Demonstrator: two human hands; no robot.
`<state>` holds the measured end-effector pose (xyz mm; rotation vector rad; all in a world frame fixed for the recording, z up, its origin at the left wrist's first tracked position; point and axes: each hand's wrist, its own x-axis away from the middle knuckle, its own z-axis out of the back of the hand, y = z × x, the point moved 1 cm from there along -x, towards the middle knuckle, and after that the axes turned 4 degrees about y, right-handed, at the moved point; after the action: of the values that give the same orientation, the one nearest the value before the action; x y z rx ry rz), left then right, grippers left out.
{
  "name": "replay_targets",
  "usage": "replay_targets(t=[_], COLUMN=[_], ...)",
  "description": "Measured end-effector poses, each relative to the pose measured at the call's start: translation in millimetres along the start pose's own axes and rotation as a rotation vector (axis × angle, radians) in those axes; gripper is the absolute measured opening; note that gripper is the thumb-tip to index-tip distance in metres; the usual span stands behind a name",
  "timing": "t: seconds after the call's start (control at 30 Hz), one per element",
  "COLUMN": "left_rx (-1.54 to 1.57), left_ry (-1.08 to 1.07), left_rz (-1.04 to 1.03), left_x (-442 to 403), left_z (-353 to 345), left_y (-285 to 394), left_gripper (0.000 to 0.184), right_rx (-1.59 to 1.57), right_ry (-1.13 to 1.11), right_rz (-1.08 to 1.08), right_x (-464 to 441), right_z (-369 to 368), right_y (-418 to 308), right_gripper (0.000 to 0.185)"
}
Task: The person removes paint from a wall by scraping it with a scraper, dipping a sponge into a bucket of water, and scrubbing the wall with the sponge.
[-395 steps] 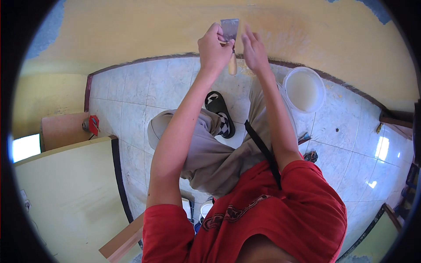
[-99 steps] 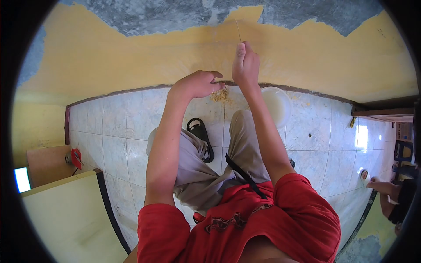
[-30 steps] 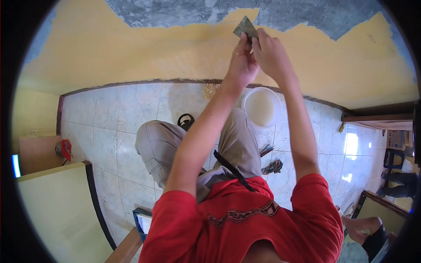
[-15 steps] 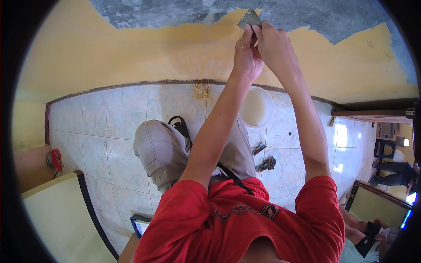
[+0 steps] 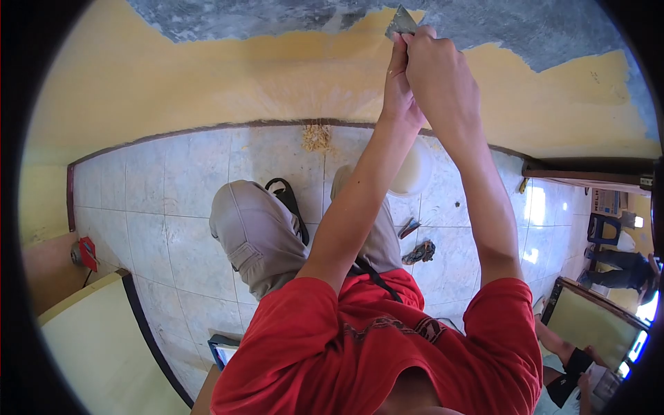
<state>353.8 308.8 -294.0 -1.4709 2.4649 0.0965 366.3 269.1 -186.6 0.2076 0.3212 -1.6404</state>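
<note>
Both of my hands are raised to the wall, closed on a scraper with a flat, stained metal blade. My left hand has its thumb up against the base of the blade. My right hand wraps around the tool from the right, hiding the handle. The blade lies at the ragged border between the yellow paint and the bare grey wall surface. Whether its edge presses on the wall I cannot tell.
Paint flakes lie on the tiled floor by the wall. A whitish bucket stands below my forearms. Near my leg are a dark crumpled cloth and a small tool. Other people are at the far right.
My hands and the scraper have shifted slightly right and up along the wall. The right hand has turned, its back now facing me more.
</note>
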Motion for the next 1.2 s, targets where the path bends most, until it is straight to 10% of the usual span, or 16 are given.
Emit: replay_targets(t=[0.53,1.2], left_rx=[-0.108,0.084], left_ry=[0.253,0.072], left_rz=[-0.076,-0.117], left_x=[-2,-14], left_z=[1,-3], left_y=[14,-11], left_gripper=[0.035,0.044], right_rx=[-0.049,0.074], right_ry=[-0.055,-0.088], right_rz=[-0.018,0.143], right_x=[-8,-15], right_z=[4,32], right_y=[6,-4], right_gripper=[0.034,0.028])
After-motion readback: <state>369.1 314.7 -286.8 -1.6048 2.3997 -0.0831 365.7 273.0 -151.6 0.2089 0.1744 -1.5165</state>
